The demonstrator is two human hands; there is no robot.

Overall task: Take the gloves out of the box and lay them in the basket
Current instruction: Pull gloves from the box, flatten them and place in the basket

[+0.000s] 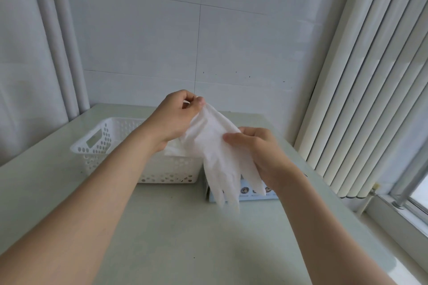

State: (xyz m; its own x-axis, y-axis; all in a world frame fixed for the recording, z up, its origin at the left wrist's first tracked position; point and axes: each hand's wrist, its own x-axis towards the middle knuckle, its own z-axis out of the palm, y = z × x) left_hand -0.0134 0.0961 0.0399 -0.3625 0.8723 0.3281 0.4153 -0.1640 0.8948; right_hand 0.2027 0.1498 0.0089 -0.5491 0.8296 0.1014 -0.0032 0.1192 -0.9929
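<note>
My left hand [176,118] pinching white glove [215,152] cuff at 12 o'clock, my right hand [259,152] gripping its middle, limp fingers hanging toward 6 o'clock, thin, crinkled film

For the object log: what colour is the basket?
The basket is white, perforated with round holes; head view.

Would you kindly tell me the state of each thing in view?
Glove: in the air, held by both hands, tips hanging down.
Left hand: pinches the glove's cuff.
Right hand: grips the glove's middle.
Basket: upright on the table, white material inside.
Box: on the table, mostly hidden.
</note>
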